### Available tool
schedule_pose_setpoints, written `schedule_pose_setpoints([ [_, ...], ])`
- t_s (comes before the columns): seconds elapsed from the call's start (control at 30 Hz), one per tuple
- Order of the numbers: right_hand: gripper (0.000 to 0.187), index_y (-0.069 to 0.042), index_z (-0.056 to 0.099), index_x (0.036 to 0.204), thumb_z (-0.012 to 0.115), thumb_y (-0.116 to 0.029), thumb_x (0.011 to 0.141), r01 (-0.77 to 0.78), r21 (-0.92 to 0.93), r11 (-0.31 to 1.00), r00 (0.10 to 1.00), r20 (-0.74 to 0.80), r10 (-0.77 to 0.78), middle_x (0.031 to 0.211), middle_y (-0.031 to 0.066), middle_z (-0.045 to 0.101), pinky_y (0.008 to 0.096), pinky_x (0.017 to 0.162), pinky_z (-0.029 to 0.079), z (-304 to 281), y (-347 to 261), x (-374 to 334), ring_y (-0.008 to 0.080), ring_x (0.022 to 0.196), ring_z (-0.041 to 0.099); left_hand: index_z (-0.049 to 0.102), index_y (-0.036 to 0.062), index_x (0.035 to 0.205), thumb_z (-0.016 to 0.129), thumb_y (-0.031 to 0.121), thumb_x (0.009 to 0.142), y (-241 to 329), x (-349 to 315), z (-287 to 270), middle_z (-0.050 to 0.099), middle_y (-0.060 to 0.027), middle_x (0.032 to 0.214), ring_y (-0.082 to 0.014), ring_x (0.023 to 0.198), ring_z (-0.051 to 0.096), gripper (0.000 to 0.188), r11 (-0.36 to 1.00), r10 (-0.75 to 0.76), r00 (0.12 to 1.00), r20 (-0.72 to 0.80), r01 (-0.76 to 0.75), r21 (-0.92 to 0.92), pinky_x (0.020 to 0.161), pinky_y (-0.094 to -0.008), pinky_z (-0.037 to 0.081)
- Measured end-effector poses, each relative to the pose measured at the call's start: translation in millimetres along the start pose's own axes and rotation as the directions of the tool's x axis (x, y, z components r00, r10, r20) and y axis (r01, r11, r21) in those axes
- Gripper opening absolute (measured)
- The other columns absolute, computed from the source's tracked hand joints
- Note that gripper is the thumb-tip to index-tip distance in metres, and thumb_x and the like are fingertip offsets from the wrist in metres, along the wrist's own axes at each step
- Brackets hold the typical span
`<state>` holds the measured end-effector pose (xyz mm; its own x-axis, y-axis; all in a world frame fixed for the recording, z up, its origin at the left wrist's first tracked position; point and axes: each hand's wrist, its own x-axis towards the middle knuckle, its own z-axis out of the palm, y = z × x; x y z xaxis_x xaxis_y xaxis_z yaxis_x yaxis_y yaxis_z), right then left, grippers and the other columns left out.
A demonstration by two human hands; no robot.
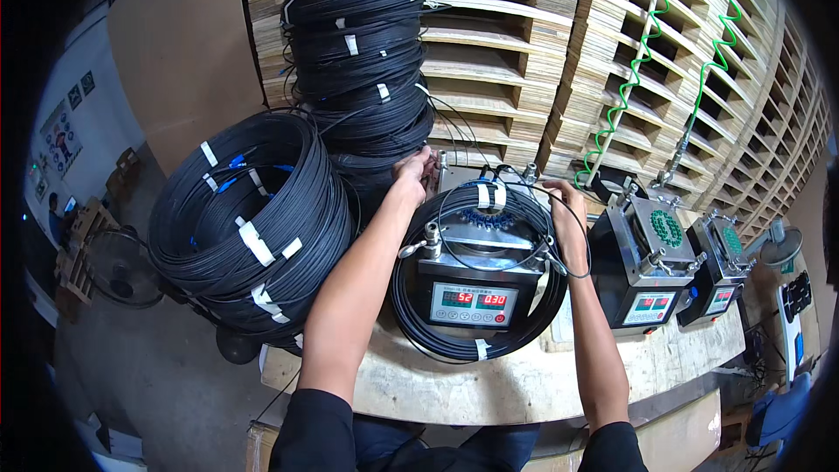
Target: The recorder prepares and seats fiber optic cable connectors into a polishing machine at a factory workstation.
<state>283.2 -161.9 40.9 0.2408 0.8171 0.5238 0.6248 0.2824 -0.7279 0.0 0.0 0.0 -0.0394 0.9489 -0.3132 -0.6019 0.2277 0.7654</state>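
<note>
A fiber polishing machine (472,275) with a red digital display stands on the bench before me. A black cable coil (404,315) lies around it, and more looped cable with white ties (483,196) rests over its top. Under those loops shows a ring of blue connectors (486,219). My left hand (414,170) is closed at the machine's back left corner post; the cable and post partly hide what its fingers grip. At the back right corner my right hand (566,208) has its fingers curled in beside a metal post (530,173), and what they hold is hidden.
Large black cable coils (253,245) stand at the left, with a tall stack of coils (358,61) behind. Two similar machines (651,271) with green discs sit at the right. Wooden pallets (489,35) rise behind the bench (437,393). Green coiled air hoses (631,79) hang down.
</note>
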Motion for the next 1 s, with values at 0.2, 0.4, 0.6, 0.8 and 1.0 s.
schedule_pose_setpoints([
  [0.2,0.025,0.002,0.071,0.102,0.052,-0.013,0.095,0.029,0.041,0.999,0.999,0.019,-0.03,0.09,0.0172,0.072,0.0355,0.074,0.049,-2.7,-4.5,2.4,0.0235,0.078,0.065,0.072,0.0051,0.101,0.072,0.026,0.096,2.7,-3.4,18.8,0.07,-0.0031,0.075,-0.0129,0.056,0.061,0.022,0.992,0.112,0.993,-0.032,-0.11,0.068,0.048,-0.0298,0.048],
  [0.4,0.027,0.002,0.072,0.101,0.052,-0.015,0.096,-0.019,0.055,0.998,0.999,0.032,0.018,0.089,0.0176,0.071,0.0355,0.075,0.049,-2.7,0.8,1.5,0.0236,0.08,0.065,0.079,0.0078,0.104,0.023,0.067,0.102,11.6,-22.5,25.9,0.073,-0.0121,0.085,-0.019,0.072,0.063,0.081,0.893,-0.137,0.975,0.175,0.045,0.448,0.063,-0.0327,0.055],
  [0.6,0.026,0.005,0.07,0.102,0.054,-0.011,0.089,0.031,0.076,0.997,0.999,0.014,-0.033,0.077,0.005,0.065,0.0266,0.065,0.044,2.6,14.9,4.2,0.0102,0.071,0.056,0.078,0.0043,0.107,0.018,0.061,0.103,17.1,-39.8,29.5,0.074,-0.0158,0.087,-0.0213,0.077,0.067,0.082,0.901,-0.178,0.945,0.274,0.045,0.431,0.071,-0.0331,0.058],
  [0.8,0.028,0.004,0.071,0.097,0.053,-0.017,0.095,-0.084,0.085,0.993,0.995,0.06,0.079,0.075,0.0173,0.067,0.0358,0.068,0.048,-5.1,7.6,0.5,0.0227,0.07,0.063,0.062,0.0138,0.138,0.022,0.06,0.102,13.2,-63.9,36.8,0.065,-0.0138,0.121,-0.0193,0.094,0.063,0.071,0.906,-0.036,0.969,0.243,-0.07,0.417,0.081,-0.0305,0.052],
  [1.0,0.026,0.004,0.071,0.1,0.054,-0.013,0.092,-0.051,0.117,0.992,0.998,0.05,0.045,0.074,0.0103,0.064,0.0307,0.064,0.044,9.0,6.3,3.1,0.0151,0.068,0.058,0.059,0.0081,0.138,0.053,0.021,0.102,44.8,-65.9,23.4,0.063,-0.0065,0.12,-0.0173,0.112,0.054,0.039,0.681,0.513,0.77,0.38,-0.634,0.365,0.101,-0.0303,0.038],
])
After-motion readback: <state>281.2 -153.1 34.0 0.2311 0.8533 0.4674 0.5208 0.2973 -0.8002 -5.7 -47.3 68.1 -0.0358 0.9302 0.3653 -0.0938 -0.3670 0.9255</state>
